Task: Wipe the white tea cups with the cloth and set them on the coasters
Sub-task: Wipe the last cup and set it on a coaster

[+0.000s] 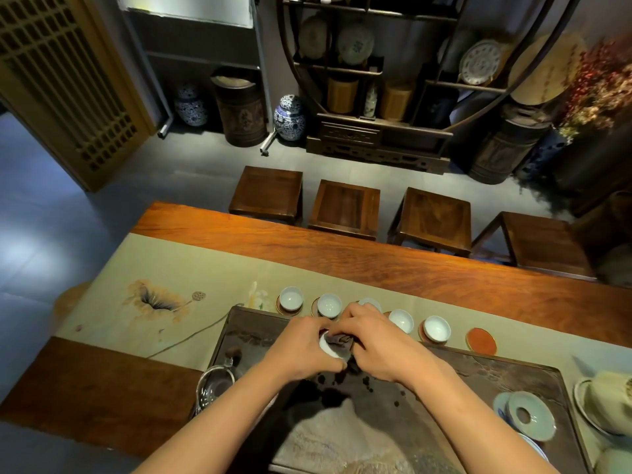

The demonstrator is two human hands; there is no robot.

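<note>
My left hand [301, 347] grips a white tea cup [329, 347] over the dark tea tray [485, 378]. My right hand [372, 340] pinches a dark brown cloth [340, 340] and presses it into that cup. Behind my hands, a row of several white cups stands on round coasters along the tray's far edge: one cup [291, 298] at the left end, another cup [329, 304] beside it, a third cup [437, 329] at the right. The cup behind my right hand is partly hidden. One red coaster [481, 341] at the row's right end is bare.
A glass pitcher [213, 388] stands at the tray's left corner. A pale lidded bowl [528, 417] sits on the tray's right side, with a larger cream vessel [612, 401] beyond it. A beige runner [164, 268] covers the wooden table. Several stools [345, 206] line the far side.
</note>
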